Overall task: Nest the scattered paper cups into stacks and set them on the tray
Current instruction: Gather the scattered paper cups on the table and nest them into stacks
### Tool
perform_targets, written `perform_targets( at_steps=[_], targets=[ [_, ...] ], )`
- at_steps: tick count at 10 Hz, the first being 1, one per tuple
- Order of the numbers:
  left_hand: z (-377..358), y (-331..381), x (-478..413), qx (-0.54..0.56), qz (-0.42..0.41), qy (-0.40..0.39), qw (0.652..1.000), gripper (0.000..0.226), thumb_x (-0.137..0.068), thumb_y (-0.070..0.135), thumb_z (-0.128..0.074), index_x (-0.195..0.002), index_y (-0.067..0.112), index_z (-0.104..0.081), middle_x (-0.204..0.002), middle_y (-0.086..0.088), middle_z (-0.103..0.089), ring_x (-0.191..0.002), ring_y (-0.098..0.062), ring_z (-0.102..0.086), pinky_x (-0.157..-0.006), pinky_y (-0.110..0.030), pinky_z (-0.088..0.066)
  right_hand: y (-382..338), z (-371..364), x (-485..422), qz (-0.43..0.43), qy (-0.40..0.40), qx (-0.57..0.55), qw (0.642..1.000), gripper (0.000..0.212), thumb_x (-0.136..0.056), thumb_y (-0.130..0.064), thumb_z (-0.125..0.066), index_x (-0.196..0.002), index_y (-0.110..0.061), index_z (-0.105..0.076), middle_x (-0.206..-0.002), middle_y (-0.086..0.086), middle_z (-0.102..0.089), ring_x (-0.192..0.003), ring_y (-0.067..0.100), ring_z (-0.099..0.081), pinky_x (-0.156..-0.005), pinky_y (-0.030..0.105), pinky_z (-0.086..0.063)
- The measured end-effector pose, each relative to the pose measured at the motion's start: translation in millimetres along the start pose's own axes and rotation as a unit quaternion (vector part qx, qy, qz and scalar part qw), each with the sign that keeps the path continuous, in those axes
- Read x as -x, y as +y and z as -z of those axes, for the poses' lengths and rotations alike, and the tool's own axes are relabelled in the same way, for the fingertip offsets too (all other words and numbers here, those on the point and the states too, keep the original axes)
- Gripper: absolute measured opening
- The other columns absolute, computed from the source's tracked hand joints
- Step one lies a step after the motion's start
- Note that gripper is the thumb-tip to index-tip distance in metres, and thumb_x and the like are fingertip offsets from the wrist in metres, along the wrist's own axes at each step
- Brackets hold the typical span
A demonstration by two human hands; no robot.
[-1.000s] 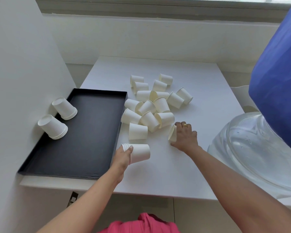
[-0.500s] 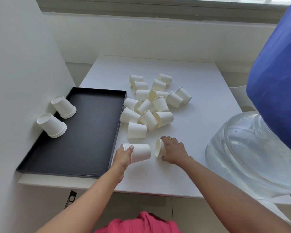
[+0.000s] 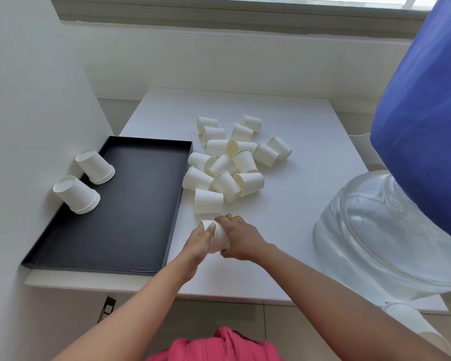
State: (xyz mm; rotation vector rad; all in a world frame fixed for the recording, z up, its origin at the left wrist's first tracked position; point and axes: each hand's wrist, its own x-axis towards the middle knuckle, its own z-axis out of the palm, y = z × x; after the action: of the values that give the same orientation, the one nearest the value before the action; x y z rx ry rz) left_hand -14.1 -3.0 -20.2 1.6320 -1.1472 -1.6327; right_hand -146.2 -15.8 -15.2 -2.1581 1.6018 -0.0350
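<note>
Both hands meet over the white table [image 3: 284, 230] just right of the black tray [image 3: 130, 204]. My left hand [image 3: 198, 241] grips the rim end of a small nested stack of white paper cups [image 3: 218, 237] lying on its side. From the right, my right hand [image 3: 238, 237] holds the stack's other end, fingers curled round it. Several loose cups [image 3: 227, 162] lie scattered in a pile beyond the hands. Two upside-down cup stacks stand at the tray's left edge, one stack [image 3: 77, 195] nearer me and the other stack [image 3: 97, 166] farther back.
A large clear water bottle [image 3: 380, 230] with a blue body [image 3: 427, 142] stands at the right, close to my right arm. A white wall [image 3: 24, 126] borders the tray on the left. A single cup [image 3: 208, 204] lies just beyond my hands.
My right hand carried a cup left from beside the pile to the cups in my left hand. The two hands now hold one stack together.
</note>
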Motion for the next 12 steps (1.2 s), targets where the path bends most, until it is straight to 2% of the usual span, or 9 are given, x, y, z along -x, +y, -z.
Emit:
perform_targets(
  at_steps=[1,3,4,6,7,8,9,10,12],
  targets=[
    [-1,2,1,-0.007,-0.002,-0.016,1.0,0.04,-0.098,0.04,-0.032,-0.133,0.022,-0.042,-0.126,-0.009,-0.054,-0.109,-0.024,-0.051,-0.088,-0.032,-0.04,-2,0,2,-0.002,0.004,-0.004,1.0,0.072,-0.074,-0.024,-0.07,-0.136,-0.019,-0.034,-0.131,0.002,-0.043,-0.124,0.024,-0.039,-0.089,0.038,-0.043],
    [-6,3,-1,0.001,-0.022,-0.03,0.999,0.032,-0.096,0.036,-0.042,-0.122,0.019,-0.05,-0.115,-0.008,-0.059,-0.099,-0.021,-0.054,-0.071,-0.025,-0.043,1,3,7,-0.008,0.011,-0.003,1.0,0.071,-0.075,-0.024,-0.07,-0.136,-0.018,-0.034,-0.13,0.003,-0.044,-0.123,0.024,-0.04,-0.088,0.038,-0.044],
    [-3,5,-4,0.0,-0.036,0.01,0.999,0.029,-0.094,0.038,-0.046,-0.104,0.014,-0.058,-0.099,-0.007,-0.061,-0.086,-0.022,-0.056,-0.064,-0.025,-0.043,2,3,9,-0.013,0.02,-0.006,1.0,0.069,-0.075,-0.026,-0.068,-0.135,-0.018,-0.035,-0.129,0.003,-0.045,-0.121,0.024,-0.042,-0.086,0.037,-0.044],
    [16,20,-22,0.047,-0.054,0.118,0.99,0.029,-0.096,0.03,-0.045,-0.079,0.01,-0.059,-0.077,-0.006,-0.066,-0.072,-0.021,-0.061,-0.071,-0.031,-0.041,19,5,18,-0.054,0.024,0.002,0.998,0.068,-0.076,-0.027,-0.066,-0.136,-0.02,-0.033,-0.129,0.002,-0.044,-0.122,0.024,-0.04,-0.088,0.037,-0.043],
    [23,24,-34,-0.023,-0.064,0.17,0.983,0.017,-0.093,0.023,-0.049,-0.08,0.014,-0.055,-0.086,-0.006,-0.064,-0.08,-0.023,-0.061,-0.075,-0.033,-0.044,31,6,26,-0.08,0.026,0.001,0.997,0.068,-0.076,-0.027,-0.066,-0.136,-0.021,-0.033,-0.13,0.001,-0.044,-0.122,0.022,-0.04,-0.089,0.036,-0.043],
    [27,28,-44,-0.071,-0.05,0.186,0.979,0.016,-0.091,0.022,-0.054,-0.1,0.01,-0.053,-0.1,-0.003,-0.056,-0.069,-0.018,-0.06,-0.068,-0.031,-0.046,40,9,33,-0.098,0.03,0.0,0.995,0.069,-0.076,-0.028,-0.066,-0.136,-0.022,-0.033,-0.131,0.0,-0.044,-0.123,0.021,-0.04,-0.09,0.036,-0.043],
    [27,32,-52,-0.107,-0.036,0.184,0.976,0.031,-0.088,0.022,-0.059,-0.113,0.007,-0.051,-0.104,-0.004,-0.054,-0.067,-0.02,-0.061,-0.076,-0.033,-0.049,45,12,39,-0.113,0.034,-0.002,0.993,0.07,-0.076,-0.029,-0.066,-0.136,-0.022,-0.032,-0.131,0.0,-0.044,-0.123,0.021,-0.04,-0.091,0.035,-0.043],
    [28,34,-59,-0.151,-0.038,0.221,0.963,0.039,-0.084,0.022,-0.064,-0.116,0.006,-0.05,-0.114,-0.011,-0.057,-0.103,-0.032,-0.059,-0.095,-0.041,-0.046,48,14,44,-0.123,0.036,-0.002,0.992,0.069,-0.076,-0.029,-0.066,-0.137,-0.022,-0.032,-0.131,0.0,-0.044,-0.123,0.021,-0.041,-0.09,0.035,-0.042],
    [32,43,-69,-0.202,-0.013,0.207,0.957,0.054,-0.086,0.029,-0.062,-0.132,0.008,-0.043,-0.136,-0.015,-0.039,-0.116,-0.036,-0.049,-0.096,-0.04,-0.04,53,14,51,-0.136,0.035,-0.003,0.99,0.068,-0.077,-0.029,-0.065,-0.136,-0.022,-0.032,-0.131,0.0,-0.044,-0.123,0.021,-0.041,-0.091,0.036,-0.043]
  ],
)
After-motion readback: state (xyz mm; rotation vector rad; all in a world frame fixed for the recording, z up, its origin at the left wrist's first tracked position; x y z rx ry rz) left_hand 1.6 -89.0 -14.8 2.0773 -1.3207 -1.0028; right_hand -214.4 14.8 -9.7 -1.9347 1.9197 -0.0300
